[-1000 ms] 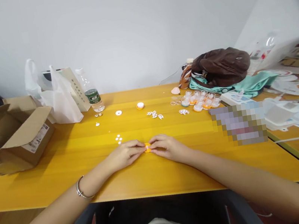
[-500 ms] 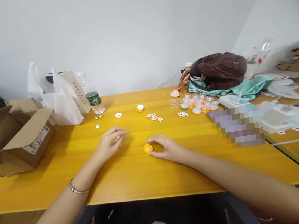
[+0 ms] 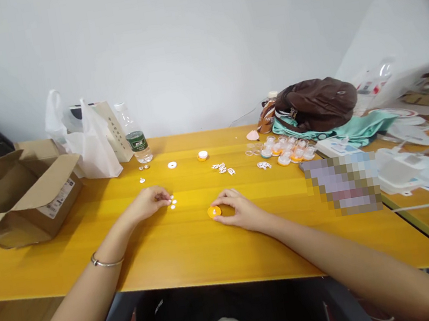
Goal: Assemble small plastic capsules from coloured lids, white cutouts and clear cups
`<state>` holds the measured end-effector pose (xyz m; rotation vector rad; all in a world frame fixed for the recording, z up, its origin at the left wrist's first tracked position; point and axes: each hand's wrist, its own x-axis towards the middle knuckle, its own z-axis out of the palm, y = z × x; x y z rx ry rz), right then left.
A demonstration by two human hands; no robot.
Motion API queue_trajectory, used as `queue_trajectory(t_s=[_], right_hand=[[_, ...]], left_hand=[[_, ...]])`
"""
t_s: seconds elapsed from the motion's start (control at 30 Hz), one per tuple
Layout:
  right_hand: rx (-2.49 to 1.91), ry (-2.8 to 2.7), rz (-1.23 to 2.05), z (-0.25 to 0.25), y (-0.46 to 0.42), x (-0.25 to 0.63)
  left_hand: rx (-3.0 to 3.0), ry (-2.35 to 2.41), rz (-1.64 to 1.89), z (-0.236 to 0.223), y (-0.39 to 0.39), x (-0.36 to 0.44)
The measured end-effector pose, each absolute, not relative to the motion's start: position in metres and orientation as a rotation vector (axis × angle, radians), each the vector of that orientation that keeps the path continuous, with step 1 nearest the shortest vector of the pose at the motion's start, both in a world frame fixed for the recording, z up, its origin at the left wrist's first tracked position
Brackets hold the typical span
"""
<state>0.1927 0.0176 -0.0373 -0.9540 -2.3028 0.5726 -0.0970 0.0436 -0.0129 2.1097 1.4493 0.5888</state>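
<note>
My left hand (image 3: 150, 202) is at several small white discs (image 3: 174, 202) lying left of centre on the table. Its thumb and fingers come together at the leftmost disc, pinching at its edge. My right hand (image 3: 240, 210) holds a round orange cap-like piece (image 3: 212, 212) between thumb and fingers, low over the table. A small white part shows in the middle of this orange piece. Beyond the hands lie several white openwork pieces (image 3: 222, 168), a white ring (image 3: 172, 165) and an orange-and-white round piece (image 3: 203, 156).
Clear-topped pieces with orange bases (image 3: 296, 154) sit in a group at the right. Behind them are a brown bag (image 3: 317, 103) and a bottle (image 3: 267, 113). A water bottle (image 3: 137, 140), white plastic bag (image 3: 94, 147) and open cardboard box (image 3: 52, 194) stand at the left.
My left hand has let go of the orange piece and moved left to the white discs, its fingers closing there. My right hand keeps hold of the orange piece in nearly the same place.
</note>
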Motion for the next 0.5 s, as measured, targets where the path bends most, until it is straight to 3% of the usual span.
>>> queue_trajectory(t_s=[0.3,0.5], right_hand=[[-0.928,-2.332,0.603,-0.038,0.018,0.193],[-0.898,-2.383,0.622,-0.038,0.017,0.191]], left_hand=[[2.275,1.525,0.544,-0.005,0.041,-0.097],[2.458,1.246,0.879,-0.002,0.02,-0.063]])
